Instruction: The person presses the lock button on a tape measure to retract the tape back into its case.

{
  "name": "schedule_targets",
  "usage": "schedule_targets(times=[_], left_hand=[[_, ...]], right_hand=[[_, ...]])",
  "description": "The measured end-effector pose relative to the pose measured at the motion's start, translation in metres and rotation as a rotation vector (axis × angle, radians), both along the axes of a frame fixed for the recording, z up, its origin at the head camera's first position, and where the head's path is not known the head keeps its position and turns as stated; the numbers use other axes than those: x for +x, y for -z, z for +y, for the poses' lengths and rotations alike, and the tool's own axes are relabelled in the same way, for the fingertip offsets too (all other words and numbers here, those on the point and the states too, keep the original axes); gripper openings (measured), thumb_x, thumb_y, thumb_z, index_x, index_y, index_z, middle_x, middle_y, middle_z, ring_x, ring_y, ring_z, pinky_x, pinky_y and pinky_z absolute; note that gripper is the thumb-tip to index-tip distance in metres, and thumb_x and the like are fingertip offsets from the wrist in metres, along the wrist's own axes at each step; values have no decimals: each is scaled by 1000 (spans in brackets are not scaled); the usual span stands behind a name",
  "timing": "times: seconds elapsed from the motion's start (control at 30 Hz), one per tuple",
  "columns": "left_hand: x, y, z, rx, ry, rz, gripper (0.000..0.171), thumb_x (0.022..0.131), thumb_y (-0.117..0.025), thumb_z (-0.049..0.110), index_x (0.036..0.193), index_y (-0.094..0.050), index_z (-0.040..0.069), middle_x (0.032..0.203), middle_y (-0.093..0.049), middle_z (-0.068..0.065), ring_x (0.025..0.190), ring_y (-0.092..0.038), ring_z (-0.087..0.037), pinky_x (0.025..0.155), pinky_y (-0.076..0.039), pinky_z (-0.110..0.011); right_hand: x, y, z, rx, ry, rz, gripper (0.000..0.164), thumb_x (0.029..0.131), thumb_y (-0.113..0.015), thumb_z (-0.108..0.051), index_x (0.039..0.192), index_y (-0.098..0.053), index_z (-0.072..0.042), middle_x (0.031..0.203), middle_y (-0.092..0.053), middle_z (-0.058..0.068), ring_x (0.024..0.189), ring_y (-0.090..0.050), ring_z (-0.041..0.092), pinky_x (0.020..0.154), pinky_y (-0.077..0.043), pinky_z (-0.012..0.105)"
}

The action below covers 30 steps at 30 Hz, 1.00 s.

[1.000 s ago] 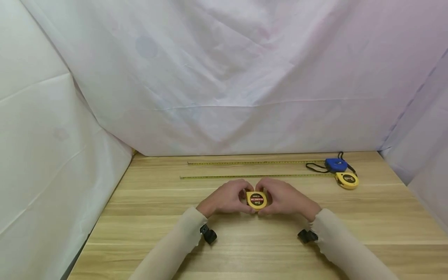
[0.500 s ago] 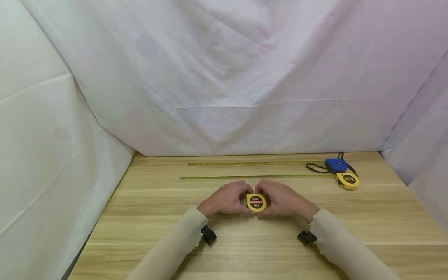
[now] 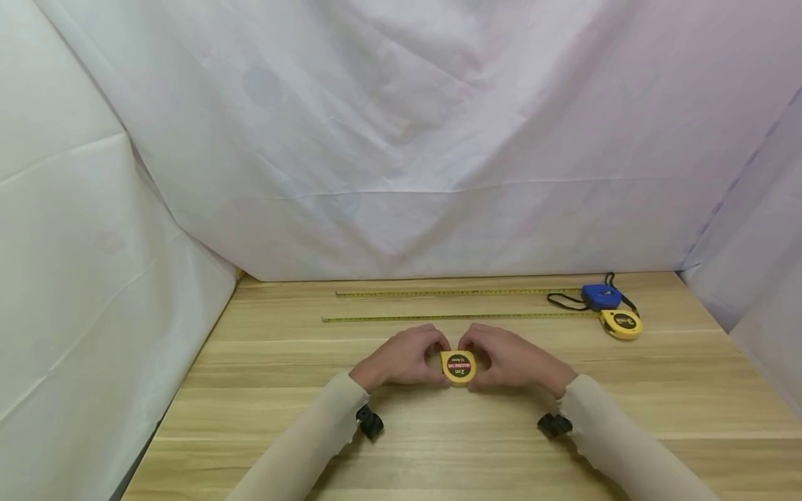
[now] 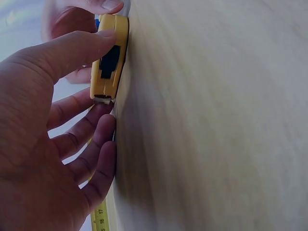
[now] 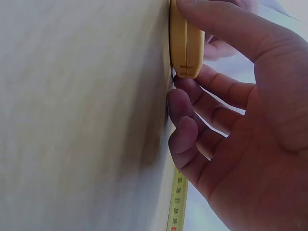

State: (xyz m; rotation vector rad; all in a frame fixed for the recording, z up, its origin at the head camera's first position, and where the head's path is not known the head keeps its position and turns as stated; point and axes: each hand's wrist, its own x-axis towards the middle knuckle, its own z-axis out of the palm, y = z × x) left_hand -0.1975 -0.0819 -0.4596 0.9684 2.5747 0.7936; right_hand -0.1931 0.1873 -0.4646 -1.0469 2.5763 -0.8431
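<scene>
A yellow 2 m tape measure lies on the wooden table between both hands, its round label facing up. My left hand holds its left side, thumb on the near edge and index finger at the far edge. My right hand holds the right side in the same way. In the left wrist view the left thumb presses near the black lock button, and the metal blade hook shows at the case's mouth. The right wrist view shows the right thumb over the plain yellow back of the case.
Behind the hands, two tape blades lie extended, nearly parallel. The far blade comes from a blue tape measure with a black strap. The nearer blade runs to a yellow 3 m tape measure. White cloth hangs behind the table.
The yellow 2 m tape measure has slid slightly toward the person. The fingertips of the two hands have moved a little farther apart. The extended tapes have stayed in place.
</scene>
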Motion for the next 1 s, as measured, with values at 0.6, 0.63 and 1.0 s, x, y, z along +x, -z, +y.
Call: schedule_targets(times=[0.6, 0.63, 1.0], left_hand=[[-1, 10, -31, 159, -88, -126, 36, 103, -78, 29, 133, -70, 12, 118, -70, 5, 99, -64, -8, 89, -56, -33], [-1, 10, -33, 169, -94, -125, 35, 104, -77, 29, 133, -70, 12, 117, -70, 5, 99, -65, -9, 89, -56, -33], [-7, 3, -58, 268, -190, -90, 36, 109, -72, 28, 139, -69, 9, 125, -71, 3, 109, -68, -14, 95, -57, -40]], right_hand=[[-6, 2, 35, -101, 50, -97, 45, 98, -86, -31, 133, -70, -7, 116, -70, -1, 88, -61, 15, 78, -53, 33], [-6, 2, 37, -105, 53, -97, 44, 99, -85, -31, 133, -70, -7, 116, -70, -1, 88, -61, 14, 78, -53, 33], [-4, 3, 62, -126, 167, -79, 40, 103, -81, -33, 135, -72, -11, 117, -72, -2, 97, -66, 13, 83, -57, 35]])
